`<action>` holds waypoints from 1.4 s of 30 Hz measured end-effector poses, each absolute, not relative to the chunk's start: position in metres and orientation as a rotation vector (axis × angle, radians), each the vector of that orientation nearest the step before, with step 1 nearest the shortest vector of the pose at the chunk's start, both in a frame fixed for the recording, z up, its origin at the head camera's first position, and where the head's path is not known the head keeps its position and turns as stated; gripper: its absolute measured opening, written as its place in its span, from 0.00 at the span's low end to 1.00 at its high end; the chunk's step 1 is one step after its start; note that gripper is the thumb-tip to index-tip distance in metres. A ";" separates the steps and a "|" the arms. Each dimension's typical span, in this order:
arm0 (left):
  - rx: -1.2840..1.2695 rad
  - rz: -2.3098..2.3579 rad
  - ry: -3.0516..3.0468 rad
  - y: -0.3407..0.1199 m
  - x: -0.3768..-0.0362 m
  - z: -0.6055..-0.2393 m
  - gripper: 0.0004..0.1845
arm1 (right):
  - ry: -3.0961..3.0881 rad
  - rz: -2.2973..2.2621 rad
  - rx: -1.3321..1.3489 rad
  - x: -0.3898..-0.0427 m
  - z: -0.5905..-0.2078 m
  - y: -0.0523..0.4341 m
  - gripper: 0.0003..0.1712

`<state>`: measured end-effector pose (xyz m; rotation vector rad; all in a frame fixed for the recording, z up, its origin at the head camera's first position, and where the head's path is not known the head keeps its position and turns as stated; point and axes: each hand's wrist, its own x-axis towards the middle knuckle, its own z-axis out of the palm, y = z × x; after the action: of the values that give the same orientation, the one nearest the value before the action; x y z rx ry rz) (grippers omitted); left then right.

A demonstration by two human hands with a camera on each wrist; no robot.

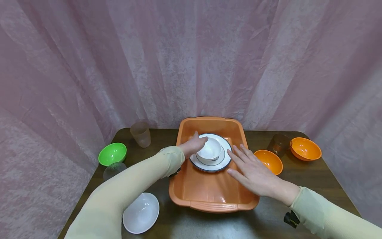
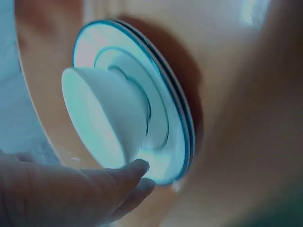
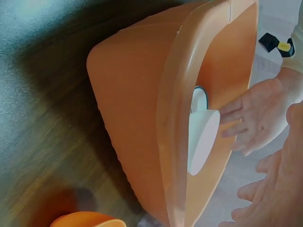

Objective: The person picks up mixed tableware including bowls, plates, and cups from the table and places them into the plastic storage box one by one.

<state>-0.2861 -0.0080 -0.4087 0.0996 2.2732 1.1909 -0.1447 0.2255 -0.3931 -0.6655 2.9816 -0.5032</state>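
An orange plastic basin (image 1: 209,191) stands in the middle of the table. Inside it lie stacked white plates (image 1: 224,162) with blue rims, and a white bowl (image 1: 210,149) sits upright on the top plate. My left hand (image 1: 194,146) is at the bowl's left side with its fingers extended; in the left wrist view, fingertips (image 2: 139,165) overlap the bowl's rim, and contact cannot be told. Over the basin's right rim, my right hand (image 1: 255,174) hovers with spread fingers and holds nothing. Part of the bowl is hidden behind the basin wall in the right wrist view.
Left of the basin are a green bowl (image 1: 112,153), a frosted cup (image 1: 141,134), a second clear cup (image 1: 113,171) and a white bowl (image 1: 141,214). To its right are an orange bowl (image 1: 268,161), a dark cup (image 1: 278,145) and another orange bowl (image 1: 305,149). A pink curtain hangs behind.
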 end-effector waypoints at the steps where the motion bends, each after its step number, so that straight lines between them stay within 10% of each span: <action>1: 0.168 1.121 2.354 -0.010 -0.284 -0.406 0.44 | 2.981 -0.504 -0.662 -0.144 -0.393 0.226 0.43; 19: 0.967 0.193 2.978 -0.070 -0.233 -0.378 0.44 | 3.029 -0.473 -0.634 -0.144 -0.392 0.244 0.43; 42: 1.202 0.086 2.993 -0.109 -0.174 -0.394 0.44 | 3.097 -0.448 -0.684 -0.128 -0.392 0.253 0.40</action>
<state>-0.1743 -0.1093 -0.3944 1.2025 2.9928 0.0862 -0.1275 0.2532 -0.3919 -0.6838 3.0967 -0.4476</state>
